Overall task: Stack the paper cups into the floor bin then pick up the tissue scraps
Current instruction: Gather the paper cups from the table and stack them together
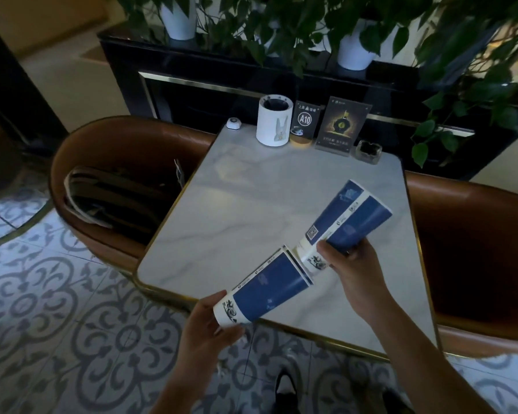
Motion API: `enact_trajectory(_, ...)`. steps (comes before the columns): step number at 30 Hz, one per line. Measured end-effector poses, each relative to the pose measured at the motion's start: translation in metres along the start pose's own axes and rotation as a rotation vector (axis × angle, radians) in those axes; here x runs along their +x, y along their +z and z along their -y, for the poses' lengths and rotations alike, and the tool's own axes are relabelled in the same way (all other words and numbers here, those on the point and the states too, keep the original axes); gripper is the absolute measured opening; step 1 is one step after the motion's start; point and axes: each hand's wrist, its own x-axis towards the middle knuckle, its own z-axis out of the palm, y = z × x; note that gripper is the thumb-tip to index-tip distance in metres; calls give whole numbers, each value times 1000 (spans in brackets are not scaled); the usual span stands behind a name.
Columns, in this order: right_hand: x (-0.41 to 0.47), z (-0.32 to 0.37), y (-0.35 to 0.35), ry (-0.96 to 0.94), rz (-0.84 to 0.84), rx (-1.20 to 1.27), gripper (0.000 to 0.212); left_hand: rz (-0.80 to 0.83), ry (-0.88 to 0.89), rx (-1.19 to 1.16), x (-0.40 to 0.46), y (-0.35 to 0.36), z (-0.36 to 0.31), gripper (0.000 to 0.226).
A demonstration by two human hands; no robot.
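Both hands — left (205, 324), right (352, 264) — each grip paper cups (266, 286).

Left hand (213, 321) and right hand (349, 261) each hold a closed grip.

Dim room; marble table (269, 186), brown chairs (126, 138), patterned floor tiles (42, 294).

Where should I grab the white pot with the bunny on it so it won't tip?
Grip the white pot around its middle, probably from the front, on the side nearest the table's open part. It stands upright with straight round sides, so fingers can wrap it. The A10 sign stands close on one side, so coming from there looks cramped.
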Motion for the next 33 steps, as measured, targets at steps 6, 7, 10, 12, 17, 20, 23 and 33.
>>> enact_trajectory(6,-53,-3,31,-64,-12,29,54,45,44,-66,-28,-30,-6,76)
enact_trajectory(7,-59,-4,36,-66,-13,22,57,54,49,-77,-31,-34,-7,78)
enact_trajectory(10,-75,-11,48,-68,-20,-9,69,76,70,-110,-39,-44,-11,82)
enact_trajectory(12,-84,-13,54,-87,-16,-46,61,90,82,-117,-43,-50,-12,77)
enact_trajectory(17,-106,-17,64,-85,-3,-38,62,135,121,-121,-52,-64,-13,76)
enact_trajectory(20,-118,-13,70,-84,6,-66,63,172,130,-156,-55,-69,-14,80)
enact_trajectory(23,-128,-9,73,-85,23,-136,56,191,141,-184,-58,-74,-14,81)
enact_trajectory(33,-138,-39,41,-71,61,-434,25,198,186,-268,-58,-79,-17,69)
